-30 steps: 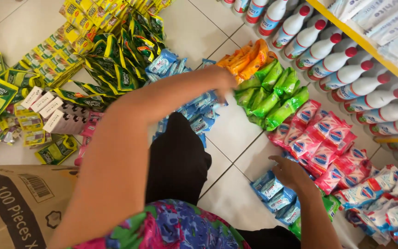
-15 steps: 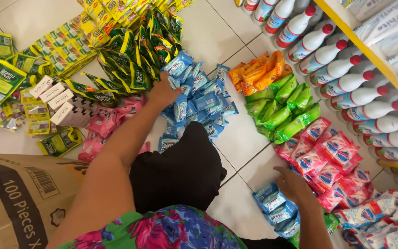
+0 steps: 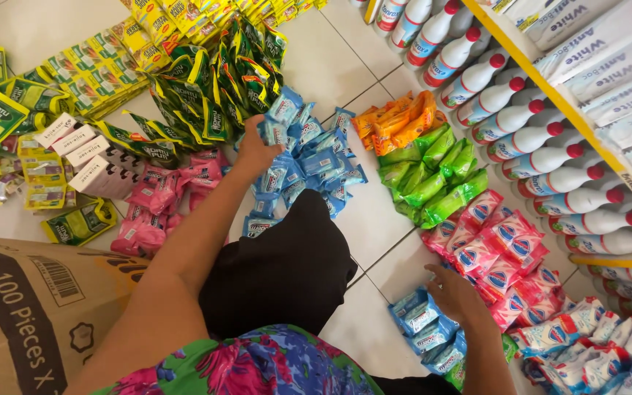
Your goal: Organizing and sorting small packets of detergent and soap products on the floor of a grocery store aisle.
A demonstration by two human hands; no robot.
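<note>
Left hand (image 3: 256, 150) gripped a blue packet (image 3: 273, 132) from the floor pile (green sachets (image 3: 206, 95) beside). Right hand (image 3: 453, 292) lay open-fingered on blue packs (image 3: 420, 322).

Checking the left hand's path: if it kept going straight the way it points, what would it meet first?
The left hand already rests at the blue packets; beyond its fingertips come more of these, then probably the dark green sachets, though depth is unclear.

A shop — sachets (image 3: 309, 157) sorted on floor, bottles (image 3: 535, 139) lining shelf (image 3: 587, 124).
</note>
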